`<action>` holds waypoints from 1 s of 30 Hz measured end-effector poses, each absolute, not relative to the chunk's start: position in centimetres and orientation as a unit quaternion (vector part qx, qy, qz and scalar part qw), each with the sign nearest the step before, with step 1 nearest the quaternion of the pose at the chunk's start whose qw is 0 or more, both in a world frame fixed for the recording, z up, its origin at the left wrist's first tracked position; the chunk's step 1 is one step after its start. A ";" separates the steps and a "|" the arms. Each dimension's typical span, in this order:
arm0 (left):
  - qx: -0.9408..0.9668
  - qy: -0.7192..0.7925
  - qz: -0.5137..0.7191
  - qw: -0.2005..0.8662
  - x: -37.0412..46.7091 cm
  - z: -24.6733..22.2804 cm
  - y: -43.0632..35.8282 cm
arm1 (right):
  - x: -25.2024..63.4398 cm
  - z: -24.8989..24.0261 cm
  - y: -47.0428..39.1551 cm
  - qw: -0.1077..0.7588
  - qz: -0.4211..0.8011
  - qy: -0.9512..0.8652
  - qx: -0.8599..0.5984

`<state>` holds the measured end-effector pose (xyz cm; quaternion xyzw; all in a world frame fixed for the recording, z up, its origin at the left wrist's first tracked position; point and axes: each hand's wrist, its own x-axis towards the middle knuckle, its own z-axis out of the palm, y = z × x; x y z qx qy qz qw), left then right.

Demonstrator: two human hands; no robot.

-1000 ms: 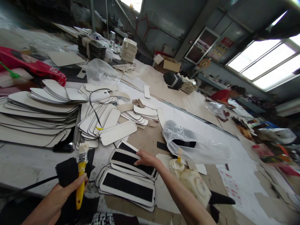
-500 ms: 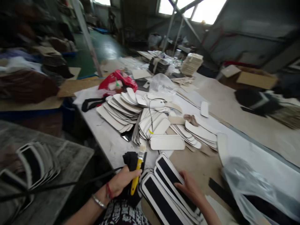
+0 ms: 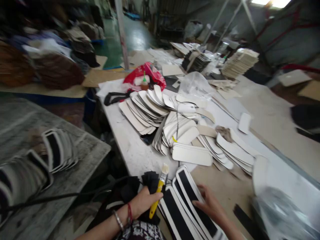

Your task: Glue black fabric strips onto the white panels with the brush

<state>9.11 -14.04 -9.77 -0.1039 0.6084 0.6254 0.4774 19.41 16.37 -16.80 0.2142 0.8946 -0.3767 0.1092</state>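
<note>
Now left hand (image 3: pixel 142 202) fingers wrapped around yellow brush (image 3: pixel 158 193); right hand (image 3: pixel 210 205) fingers spread flat on black-and-white panels (image 3: pixel 186 203), counter (image 3: pixel 130 150).

Dim daylight from a glaring top-right window; motion blur and wide-angle stretching smear the edges

The left hand (image 3: pixel 143 202) is curled in a closed grip, thumb on top, wrist banded, forearm reaching in from below. Just beside it, the right hand (image 3: pixel 209 205) lies flat, fingers spread.
</note>
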 end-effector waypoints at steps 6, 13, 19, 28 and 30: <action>-0.112 0.615 0.587 0.515 8.9 -9.6 -13.5 | 17.5 -14.0 14.7 0.148 -0.397 0.866 0.266; -0.109 0.658 0.567 0.483 9.4 -11.0 -13.5 | 17.0 -14.1 14.4 0.147 -0.379 0.884 0.229; -0.089 0.672 0.601 0.424 10.6 -10.3 -13.3 | 15.1 -14.3 14.0 0.023 -0.241 0.968 0.058; -0.103 0.677 0.615 0.391 11.3 -9.7 -13.6 | 9.7 -10.5 10.4 0.137 -0.135 0.958 -0.213; -0.105 0.669 0.610 0.412 11.5 -9.8 -13.5 | 9.9 -9.3 10.3 0.174 -0.132 0.955 -0.201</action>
